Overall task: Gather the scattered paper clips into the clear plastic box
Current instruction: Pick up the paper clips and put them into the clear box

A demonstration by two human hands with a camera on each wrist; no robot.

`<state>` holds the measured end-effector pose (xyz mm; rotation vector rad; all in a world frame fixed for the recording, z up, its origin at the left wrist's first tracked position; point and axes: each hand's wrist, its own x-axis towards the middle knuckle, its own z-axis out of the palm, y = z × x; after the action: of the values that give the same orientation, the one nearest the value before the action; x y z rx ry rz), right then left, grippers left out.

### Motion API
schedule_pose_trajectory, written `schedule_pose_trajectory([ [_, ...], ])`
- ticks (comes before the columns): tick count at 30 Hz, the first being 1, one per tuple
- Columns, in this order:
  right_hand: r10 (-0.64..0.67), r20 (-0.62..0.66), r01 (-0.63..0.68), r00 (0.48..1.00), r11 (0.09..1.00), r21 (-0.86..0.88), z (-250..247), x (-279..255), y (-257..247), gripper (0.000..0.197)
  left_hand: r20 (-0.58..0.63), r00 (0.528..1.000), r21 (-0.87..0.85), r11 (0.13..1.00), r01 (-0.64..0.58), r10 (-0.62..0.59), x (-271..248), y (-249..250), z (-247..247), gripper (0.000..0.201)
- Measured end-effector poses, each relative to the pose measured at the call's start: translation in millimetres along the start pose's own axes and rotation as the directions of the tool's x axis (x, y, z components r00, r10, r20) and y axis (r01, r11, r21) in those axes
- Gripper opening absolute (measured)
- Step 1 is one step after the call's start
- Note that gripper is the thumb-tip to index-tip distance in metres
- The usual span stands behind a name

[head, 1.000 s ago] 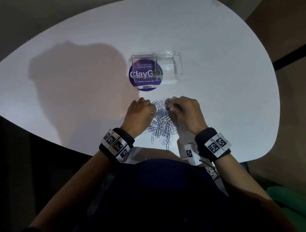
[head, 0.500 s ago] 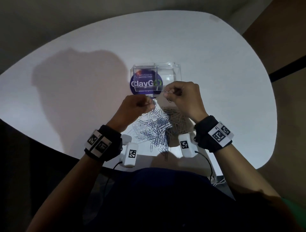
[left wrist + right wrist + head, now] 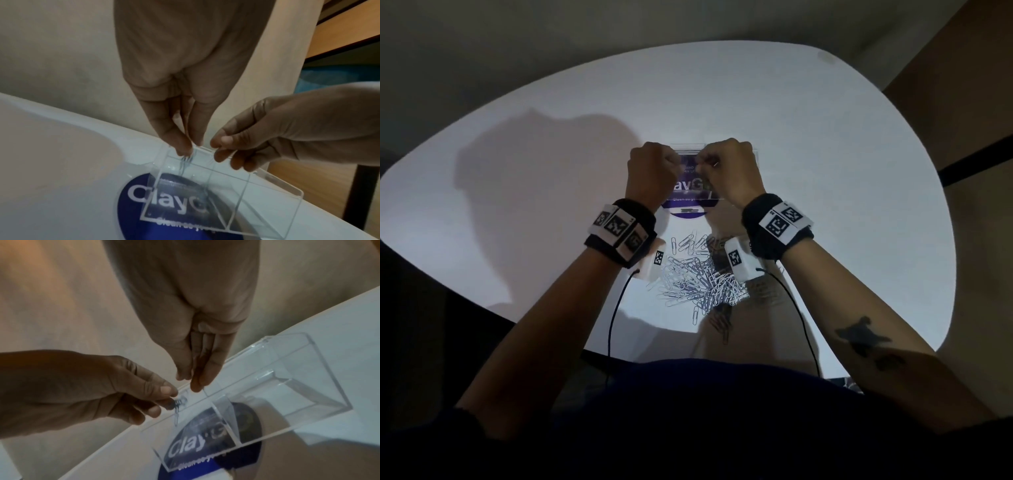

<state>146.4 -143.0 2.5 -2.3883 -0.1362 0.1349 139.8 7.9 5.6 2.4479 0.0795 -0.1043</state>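
A clear plastic box (image 3: pixel 690 150) with a divider stands on the white table, mostly hidden behind my hands in the head view. My left hand (image 3: pixel 674 164) hovers over its left compartment (image 3: pixel 185 186) and pinches a few paper clips (image 3: pixel 186 160), which dangle into the box (image 3: pixel 287 386). My right hand (image 3: pixel 705 164) is close beside it over the rim, fingertips (image 3: pixel 194 386) pressed together on what looks like a paper clip (image 3: pixel 715 164). A loose pile of paper clips (image 3: pixel 695 277) lies on the table between my wrists.
The box sits on a round purple sticker (image 3: pixel 688 214) on the table (image 3: pixel 825 171). Black cables hang from the wrist cameras over the near table edge (image 3: pixel 654 356). A wall and a wooden panel lie beyond the table.
Both hands lifted from the clip pile and moved forward over the box, each carrying clips. The pile now lies uncovered behind them.
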Motion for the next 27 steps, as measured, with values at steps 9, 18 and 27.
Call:
schedule_pose_trajectory([
  [9, -0.066, 0.089, 0.074, 0.994, 0.993, -0.092, -19.5, -46.1, 14.5, 0.017, 0.054, 0.988, 0.135, 0.979, -0.151, 0.145, -54.1, 3.3, -7.6, 0.015],
  [18, -0.078, 0.393, 0.177, 0.916, 0.959, -0.221, -2.3, -120.0, 38.8, 0.020, 0.492, 0.842, 0.185, 0.919, -0.348, 0.219, -117.9, -24.9, 30.5, 0.019],
  [27, 0.010, 0.349, 0.095, 0.937, 0.955, -0.282, 10.8, -130.9, 40.2, 0.027, 0.448, 0.881, 0.276, 0.913, -0.301, 0.155, -123.5, -26.6, 39.3, 0.040],
])
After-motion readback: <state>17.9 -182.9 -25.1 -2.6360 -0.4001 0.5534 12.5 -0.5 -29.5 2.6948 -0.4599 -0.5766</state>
